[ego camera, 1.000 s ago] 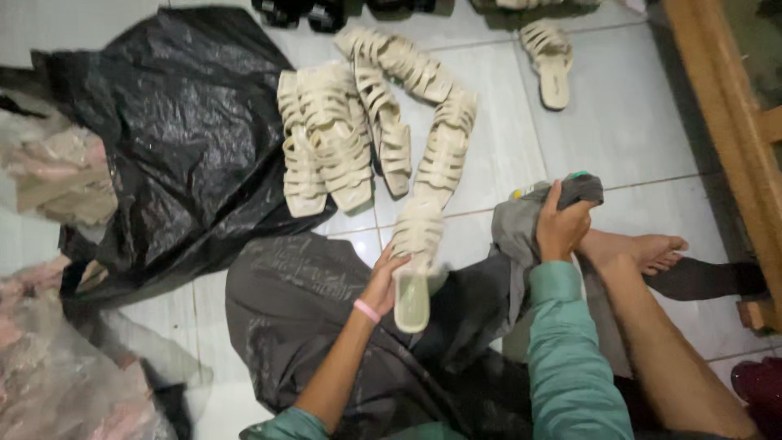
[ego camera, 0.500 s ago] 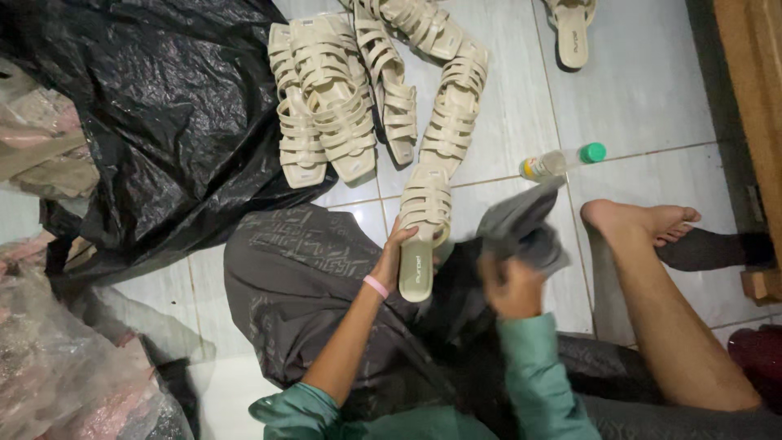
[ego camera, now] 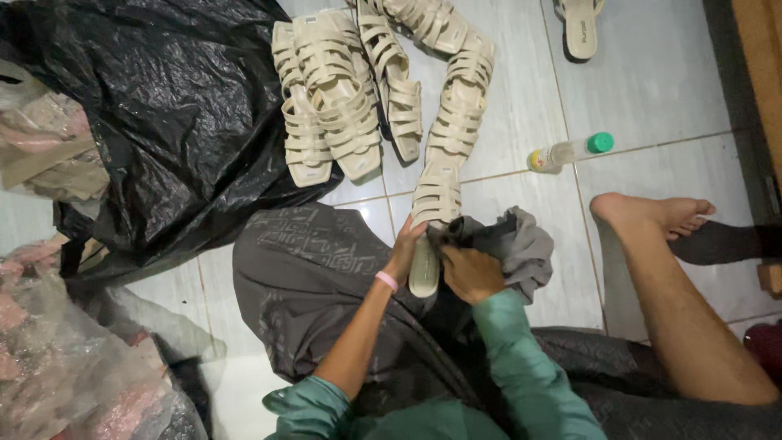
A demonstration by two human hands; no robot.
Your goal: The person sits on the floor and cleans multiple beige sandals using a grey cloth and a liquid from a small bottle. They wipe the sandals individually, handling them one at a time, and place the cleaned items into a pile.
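— Hands first: what has each got hold of?

— Left hand (ego camera: 405, 251) is wrapped around the side of a cream strappy sandal (ego camera: 432, 224), fingers curled on its edge, a pink band at the wrist. Right hand (ego camera: 470, 273) is closed on a bunched grey cloth (ego camera: 515, 243), pressing it against the sandal's heel end.

— Where does that sandal sit?

— Held just above the person's lap, toe pointing away from the body, sole edge facing the camera. Its toe end nearly reaches the other sandals laid out on the floor.

— How are those arranged?

— Cream sandals of the same kind lie in a loose cluster (ego camera: 350, 106) on the grey tiled floor (ego camera: 652, 90), some overlapping, straps up. One more sandal (ego camera: 580, 28) lies apart near the top edge.

— Anything else close by?

— Small clear bottle with a green cap (ego camera: 570, 151) lies on its side on the tiles, right of the held sandal. The person's bare foot (ego camera: 652, 213) is stretched out just below the bottle.

— And to the left?

— Large crumpled black plastic sheet (ego camera: 163, 122) covers the floor beside the sandal cluster. Clear plastic bags with pinkish contents (ego camera: 65, 383) sit at the lower left; what's inside is too blurred to tell.
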